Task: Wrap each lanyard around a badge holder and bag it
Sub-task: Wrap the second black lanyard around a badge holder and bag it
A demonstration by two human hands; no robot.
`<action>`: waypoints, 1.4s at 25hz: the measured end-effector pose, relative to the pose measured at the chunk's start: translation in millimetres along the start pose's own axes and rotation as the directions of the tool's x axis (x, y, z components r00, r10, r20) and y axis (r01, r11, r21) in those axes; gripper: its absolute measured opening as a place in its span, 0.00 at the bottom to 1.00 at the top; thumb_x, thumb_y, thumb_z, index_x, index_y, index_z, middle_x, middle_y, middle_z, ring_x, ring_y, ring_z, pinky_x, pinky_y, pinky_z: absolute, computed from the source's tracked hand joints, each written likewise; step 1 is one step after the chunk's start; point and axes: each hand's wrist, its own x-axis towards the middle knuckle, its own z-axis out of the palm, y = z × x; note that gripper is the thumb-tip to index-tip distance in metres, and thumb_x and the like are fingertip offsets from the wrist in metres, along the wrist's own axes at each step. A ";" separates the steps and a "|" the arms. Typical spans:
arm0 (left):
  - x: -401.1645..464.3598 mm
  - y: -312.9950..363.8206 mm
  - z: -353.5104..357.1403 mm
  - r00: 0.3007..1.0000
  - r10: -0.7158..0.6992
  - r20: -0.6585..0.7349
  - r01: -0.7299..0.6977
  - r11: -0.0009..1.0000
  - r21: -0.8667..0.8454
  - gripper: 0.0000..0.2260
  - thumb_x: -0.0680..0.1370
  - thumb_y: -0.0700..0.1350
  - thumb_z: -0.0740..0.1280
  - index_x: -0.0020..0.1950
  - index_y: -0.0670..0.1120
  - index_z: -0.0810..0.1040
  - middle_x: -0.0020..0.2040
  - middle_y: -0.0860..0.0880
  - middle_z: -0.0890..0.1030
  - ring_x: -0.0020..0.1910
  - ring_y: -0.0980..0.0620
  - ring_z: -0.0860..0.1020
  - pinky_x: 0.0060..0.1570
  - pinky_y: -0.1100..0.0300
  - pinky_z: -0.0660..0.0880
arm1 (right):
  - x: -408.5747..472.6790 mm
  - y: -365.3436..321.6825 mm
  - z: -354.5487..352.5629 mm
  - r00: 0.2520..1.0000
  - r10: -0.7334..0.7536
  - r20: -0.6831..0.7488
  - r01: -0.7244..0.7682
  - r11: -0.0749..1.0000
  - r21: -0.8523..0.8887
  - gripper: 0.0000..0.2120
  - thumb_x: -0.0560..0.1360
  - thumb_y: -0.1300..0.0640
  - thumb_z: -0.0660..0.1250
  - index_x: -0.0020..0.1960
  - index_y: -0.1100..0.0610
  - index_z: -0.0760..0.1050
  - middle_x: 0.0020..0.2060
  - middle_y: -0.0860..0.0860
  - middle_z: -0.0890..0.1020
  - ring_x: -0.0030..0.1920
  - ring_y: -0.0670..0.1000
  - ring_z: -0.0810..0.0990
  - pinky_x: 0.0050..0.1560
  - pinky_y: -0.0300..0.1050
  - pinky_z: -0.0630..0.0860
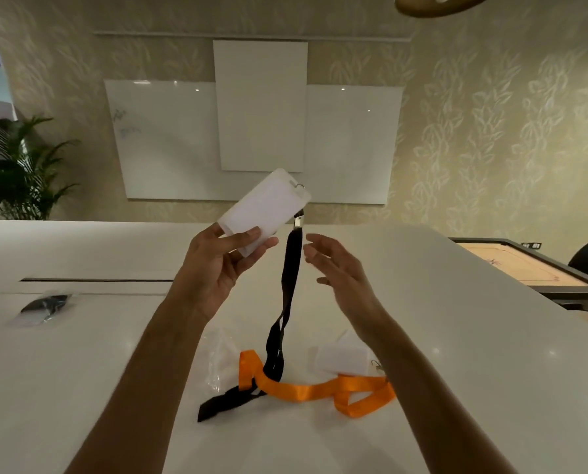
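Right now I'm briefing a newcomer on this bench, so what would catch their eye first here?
First, the white badge holder held up at centre by the left hand, its black lanyard hanging down to the white table. The open right hand is beside the strap, not touching it. Below, the bright orange lanyard lies on the table under the black strap's end, beside a second badge holder.

No legible text — (whiteboard point(169, 138) scribbles unreadable)

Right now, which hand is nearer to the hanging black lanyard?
Right. The right hand is open just beside the black lanyard, near its metal clip, not touching. The left hand grips the white badge holder farther to the left.
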 end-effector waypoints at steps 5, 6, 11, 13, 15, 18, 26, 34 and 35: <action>-7.9 0.9 5.6 0.988 0.148 -0.051 -0.134 0.966 0.220 0.24 0.67 0.41 0.73 0.63 0.43 0.74 0.53 0.46 0.83 0.48 0.42 0.84 0.40 0.61 0.80 | 12.4 0.2 32.6 0.999 -0.018 0.038 0.014 0.996 0.089 0.11 0.80 0.53 0.64 0.54 0.56 0.82 0.50 0.51 0.86 0.53 0.46 0.83 0.55 0.33 0.75; -9.3 0.2 5.3 0.978 0.195 -0.072 -0.168 0.946 0.279 0.24 0.68 0.42 0.73 0.63 0.44 0.74 0.53 0.47 0.83 0.47 0.42 0.84 0.41 0.61 0.80 | 14.6 0.1 36.1 1.000 -0.016 -0.004 0.016 0.990 0.138 0.11 0.80 0.55 0.65 0.51 0.59 0.83 0.45 0.51 0.86 0.48 0.47 0.85 0.52 0.36 0.77; -3.8 1.9 -1.8 0.931 0.335 -0.144 -0.237 0.856 0.459 0.21 0.72 0.39 0.72 0.64 0.43 0.71 0.58 0.45 0.80 0.44 0.44 0.84 0.42 0.59 0.81 | 20.4 12.3 45.4 0.993 -0.049 -0.107 0.058 0.995 0.085 0.15 0.81 0.53 0.63 0.44 0.62 0.81 0.31 0.51 0.81 0.30 0.50 0.78 0.31 0.42 0.76; -0.9 1.8 -3.8 0.908 0.387 -0.162 -0.263 0.826 0.499 0.22 0.72 0.39 0.72 0.64 0.43 0.71 0.58 0.46 0.79 0.44 0.47 0.85 0.43 0.58 0.82 | 18.7 17.4 49.5 0.996 -0.049 -0.072 0.049 0.999 -0.002 0.17 0.81 0.51 0.62 0.43 0.61 0.80 0.30 0.51 0.81 0.30 0.53 0.78 0.33 0.46 0.76; 1.5 0.1 -4.7 0.870 0.466 -0.162 -0.316 0.779 0.541 0.20 0.73 0.41 0.72 0.63 0.44 0.71 0.57 0.49 0.79 0.45 0.50 0.84 0.42 0.60 0.81 | 16.7 20.3 52.8 0.998 -0.031 -0.047 0.027 0.996 -0.083 0.18 0.82 0.49 0.59 0.43 0.59 0.79 0.29 0.50 0.81 0.28 0.51 0.78 0.33 0.44 0.76; 1.6 -8.5 -2.8 0.807 0.580 -0.109 -0.377 0.649 0.661 0.17 0.73 0.44 0.72 0.58 0.49 0.70 0.54 0.59 0.78 0.45 0.55 0.84 0.39 0.64 0.80 | 12.9 19.8 56.6 0.999 0.000 0.035 0.006 0.987 -0.161 0.19 0.83 0.49 0.58 0.42 0.60 0.77 0.30 0.50 0.81 0.29 0.51 0.79 0.34 0.46 0.78; 8.5 -32.1 -9.6 0.780 0.545 0.306 -0.320 -0.073 0.945 0.08 0.76 0.40 0.69 0.48 0.41 0.70 0.37 0.52 0.72 0.26 0.59 0.71 0.28 0.74 0.68 | 3.7 -20.7 41.8 0.991 -0.077 0.112 0.103 0.961 -0.256 0.14 0.82 0.53 0.61 0.40 0.53 0.78 0.27 0.47 0.79 0.27 0.43 0.76 0.33 0.34 0.72; 10.7 -38.5 -21.4 0.914 0.113 0.389 -0.361 -0.208 0.909 0.14 0.73 0.41 0.71 0.44 0.49 0.65 0.33 0.52 0.76 0.28 0.53 0.75 0.26 0.56 0.73 | 7.0 -43.7 -12.7 0.975 -0.149 0.167 0.134 0.986 0.100 0.08 0.80 0.61 0.63 0.47 0.61 0.80 0.33 0.51 0.79 0.31 0.45 0.75 0.33 0.35 0.73; 10.5 -39.9 -21.6 0.927 0.046 0.372 -0.366 -0.099 0.925 0.13 0.74 0.42 0.72 0.44 0.48 0.66 0.35 0.53 0.78 0.31 0.52 0.76 0.29 0.55 0.75 | 8.9 -42.1 -19.5 0.978 -0.145 0.147 0.128 0.984 0.121 0.08 0.80 0.60 0.63 0.48 0.60 0.80 0.34 0.51 0.79 0.31 0.45 0.75 0.34 0.35 0.73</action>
